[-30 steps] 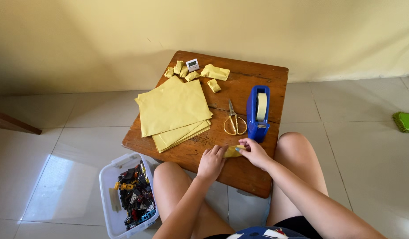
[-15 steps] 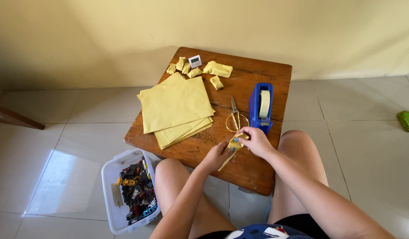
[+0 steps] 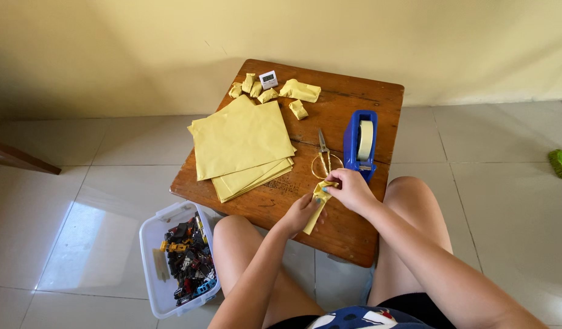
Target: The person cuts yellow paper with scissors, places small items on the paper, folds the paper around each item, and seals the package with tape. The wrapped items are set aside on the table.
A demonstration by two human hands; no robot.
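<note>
So the person is sitting at a low wooden table (image 3: 354, 91) and looks to be mid-wrap on a small item: both hands are closed around a bit of yellow paper (image 3: 317, 204) held just above the near edge of the table. The left hand (image 3: 300, 213) pinches it from below, the right hand (image 3: 352, 190) grips the top, fingers curled shut on the paper, and a loose tail of paper hangs down between them. Whatever's inside is hidden. Right beside the right hand sits the blue tape dispenser (image 3: 360, 141), with gold scissors (image 3: 324, 159) next to it. Judging by that, the next move probably needs one hand free for tape while the other keeps the folds from springing open. A stack of yellow sheets (image 3: 241, 143) and some finished little bundles (image 3: 300, 91) sit farther back.
</note>
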